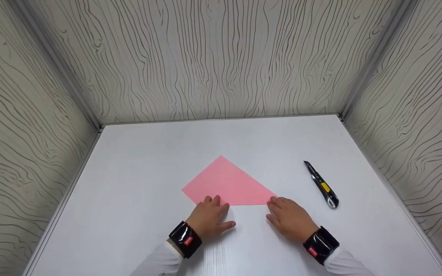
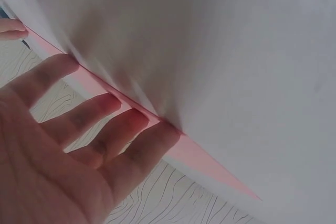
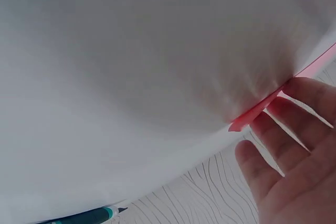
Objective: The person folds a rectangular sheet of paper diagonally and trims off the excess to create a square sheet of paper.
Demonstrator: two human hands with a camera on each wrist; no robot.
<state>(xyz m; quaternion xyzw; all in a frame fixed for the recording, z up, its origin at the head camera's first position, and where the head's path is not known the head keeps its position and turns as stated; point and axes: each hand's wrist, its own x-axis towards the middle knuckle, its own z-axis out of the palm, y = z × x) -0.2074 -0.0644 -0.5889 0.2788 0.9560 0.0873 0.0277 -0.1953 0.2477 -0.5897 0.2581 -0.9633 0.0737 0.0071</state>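
Note:
A pink sheet of paper [image 1: 226,180], folded into a pointed shape with a straight near edge, lies flat in the middle of the white table. On its near left part rest the fingertips of my left hand [image 1: 208,219], fingers spread and thumb held out to the right. My right hand [image 1: 291,219] presses its fingertips on the paper's right corner. Seen low from the left wrist, the paper [image 2: 194,158] is a thin strip under the left fingertips. In the right wrist view the fingers of the right hand [image 3: 296,153] touch the paper's corner [image 3: 247,119].
To the right of the paper lies a utility knife [image 1: 322,186], black with a yellow slider, its tip pointing away. Wood-grain patterned panels [image 1: 221,61] enclose the white table [image 1: 140,161] at the back and both sides.

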